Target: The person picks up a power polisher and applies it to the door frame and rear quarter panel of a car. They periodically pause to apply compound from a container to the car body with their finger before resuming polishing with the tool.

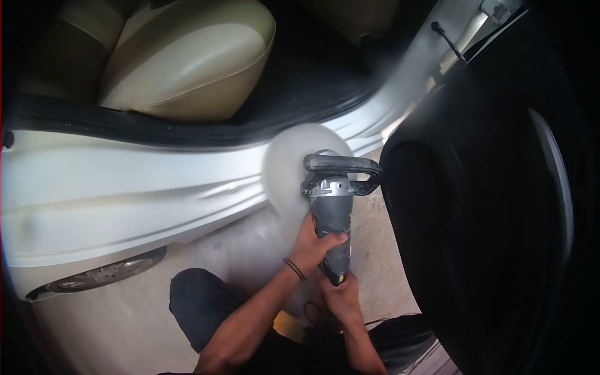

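A dark grey car polisher (331,212) with a black loop handle (342,164) points away from me. Its round, pale pad (284,165) looks smeared by motion and lies against the white door sill (187,169) of a car. Wrapped round the middle of the polisher's body is my left hand (317,242), thumb across the top, with dark bands on the wrist. My right hand (341,297) grips the rear end of the tool, its fingers partly hidden underneath.
A beige car seat (194,62) is behind the sill. On the right stands the black inner panel of an open door (481,206). A wheel (106,275) shows at lower left. My bent knee (200,306) is above the concrete floor (112,331), and a cord (312,310) hangs near my lap.
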`<state>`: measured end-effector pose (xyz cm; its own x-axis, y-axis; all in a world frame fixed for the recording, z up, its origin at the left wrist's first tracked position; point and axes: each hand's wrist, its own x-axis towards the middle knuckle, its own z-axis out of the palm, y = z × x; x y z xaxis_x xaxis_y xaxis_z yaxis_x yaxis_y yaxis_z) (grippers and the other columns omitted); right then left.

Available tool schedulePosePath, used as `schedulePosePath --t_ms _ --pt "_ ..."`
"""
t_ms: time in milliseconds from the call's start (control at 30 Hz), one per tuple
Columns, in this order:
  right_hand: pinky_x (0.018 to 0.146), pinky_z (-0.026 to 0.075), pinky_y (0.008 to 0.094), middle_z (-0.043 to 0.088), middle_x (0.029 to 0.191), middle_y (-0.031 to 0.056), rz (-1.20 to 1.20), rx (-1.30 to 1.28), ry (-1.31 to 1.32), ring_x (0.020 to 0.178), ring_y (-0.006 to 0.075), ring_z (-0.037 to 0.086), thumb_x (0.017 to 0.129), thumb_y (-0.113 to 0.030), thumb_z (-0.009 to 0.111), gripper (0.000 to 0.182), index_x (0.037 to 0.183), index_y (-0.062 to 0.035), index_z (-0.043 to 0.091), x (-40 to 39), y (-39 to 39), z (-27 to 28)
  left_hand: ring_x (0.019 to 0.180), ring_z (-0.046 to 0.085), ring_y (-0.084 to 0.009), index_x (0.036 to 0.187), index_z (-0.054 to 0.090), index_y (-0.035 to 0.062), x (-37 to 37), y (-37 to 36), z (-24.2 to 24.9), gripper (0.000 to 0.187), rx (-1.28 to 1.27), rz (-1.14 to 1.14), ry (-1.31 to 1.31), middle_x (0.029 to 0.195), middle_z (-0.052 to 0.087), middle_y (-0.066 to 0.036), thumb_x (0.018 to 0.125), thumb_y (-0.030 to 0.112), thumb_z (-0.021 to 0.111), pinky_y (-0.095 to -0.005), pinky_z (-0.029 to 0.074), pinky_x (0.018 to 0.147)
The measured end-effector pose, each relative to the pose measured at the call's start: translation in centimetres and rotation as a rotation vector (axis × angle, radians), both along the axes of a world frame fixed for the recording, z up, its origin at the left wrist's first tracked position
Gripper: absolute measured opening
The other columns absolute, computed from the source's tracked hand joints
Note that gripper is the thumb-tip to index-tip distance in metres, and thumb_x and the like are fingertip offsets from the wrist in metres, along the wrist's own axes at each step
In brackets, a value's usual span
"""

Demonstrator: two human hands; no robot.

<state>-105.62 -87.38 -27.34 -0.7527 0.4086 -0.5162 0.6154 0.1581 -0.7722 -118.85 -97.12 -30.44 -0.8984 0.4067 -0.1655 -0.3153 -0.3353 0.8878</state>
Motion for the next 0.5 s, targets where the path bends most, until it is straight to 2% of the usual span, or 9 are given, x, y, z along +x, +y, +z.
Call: schedulePosePath --t_ms 67,133,267,300,333,400,500 --pt "0.077 0.058 0.034 0.078 0.098 0.0102 -0.02 0.012 -0.004 0.088 0.0143 0.071 0.093 -0.018 0.08 0.034 0.116 0.0055 0.072 0.1 -0.4 -1.0 0.118 0.069 -0.021 0.15 0.047 0.0005 -0.5 -0.8 0.5 0.074 0.058 -0.006 -0.035 0.129 0.069 -0.011 0.088 0.01 0.089 -0.0402 0.057 0.105" --pt "0.071 0.058 0.035 0.076 0.091 0.0084 0.068 0.089 0.151 0.08 0.0144 0.071 0.091 -0.017 0.079 0.032 0.113 0.0053 0.072 1.9 -0.7 -2.0 0.124 0.067 -0.0216 0.151 0.047 0.0008 1.2 -1.7 -0.5 0.078 0.01 0.032 -0.051 0.133 0.067 -0.012 0.087 0.012 0.091 -0.0405 0.055 0.109" --pt "0.069 0.059 0.0365 0.077 0.089 0.0081 0.117 -0.078 0.02 0.078 0.0148 0.073 0.09 -0.016 0.079 0.028 0.107 0.0047 0.073 4.1 -2.3 -0.4 0.129 0.065 -0.0236 0.152 0.045 0.0011 4.9 -4.0 -1.1 0.084 -0.142 0.075 -0.087 0.136 0.066 -0.013 0.084 0.013 0.093 -0.041 0.054 0.11" --pt "0.069 0.059 0.0365 0.077 0.089 0.0081 0.114 -0.083 0.018 0.078 0.0148 0.073 0.09 -0.016 0.079 0.028 0.107 0.0047 0.073 4.5 -2.9 -1.9 0.129 0.065 -0.0236 0.152 0.045 0.0011 4.8 -4.3 -0.8 0.084 -0.147 0.072 -0.09 0.136 0.066 -0.013 0.084 0.013 0.093 -0.041 0.054 0.11" --pt "0.068 0.058 0.0354 0.076 0.086 0.0072 0.198 -0.036 0.227 0.075 0.0143 0.072 0.09 -0.015 0.078 0.023 0.104 0.0036 0.073 5.6 -3.4 -4.4 0.128 0.065 -0.0235 0.151 0.046 0.0007 4.8 -4.7 -0.4 0.084 -0.158 0.06 -0.067 0.136 0.066 -0.013 0.084 0.013 0.094 -0.041 0.054 0.11" --pt "0.066 0.057 0.0344 0.075 0.083 0.0064 0.281 0.008 0.434 0.072 0.0139 0.071 0.091 -0.014 0.077 0.019 0.1 0.0025 0.073 5.6 -5.0 -4.6 0.127 0.065 -0.0235 0.151 0.046 0.0002 4.6 -5.2 -0.1 0.084 -0.171 0.049 -0.048 0.137 0.066 -0.013 0.084 0.013 0.094 -0.0411 0.054 0.11" --pt "0.063 0.053 0.0325 0.072 0.076 0.0035 0.068 -0.166 0.172 0.066 0.0127 0.068 0.092 -0.013 0.076 0.013 0.092 -0.0004 0.072 4.2 -6.9 -2.3 0.125 0.066 -0.0231 0.148 0.047 -0.0004 3.5 -5.6 0.0 0.082 -0.21 -0.011 -0.039 0.134 0.067 -0.014 0.083 0.013 0.094 -0.0399 0.055 0.108"
